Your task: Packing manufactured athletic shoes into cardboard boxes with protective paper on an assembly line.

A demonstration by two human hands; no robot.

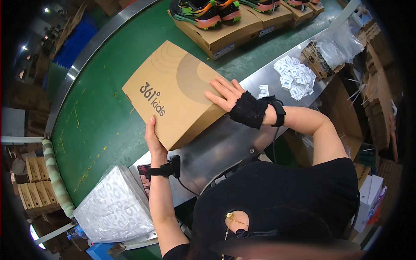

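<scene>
One view only: head cam, fisheye, looking steeply down from above the person's own head and shoulders. Faces fwd over the metal tabletop (225,147) to the green conveyor belt (99,112), close-in, arm's reach. Edges bend and go dark twd the rim.

the left hand (154,138) reaches up from the lower middle of the view, forearm bare and nearly straight, elbow low near the body. its fingers are held together and extended, the palm pressed flat against a near edge, thumb side turned inward. a black strap with a small black device sits on the left wrist. the right hand (225,94) comes in from the right, arm bent sharply at the elbow, the upper arm running down to a black sleeve. its palm lies face down, fingers spread and pointing left. a black lace cuff and a black strap wrap the right wrist.
</scene>
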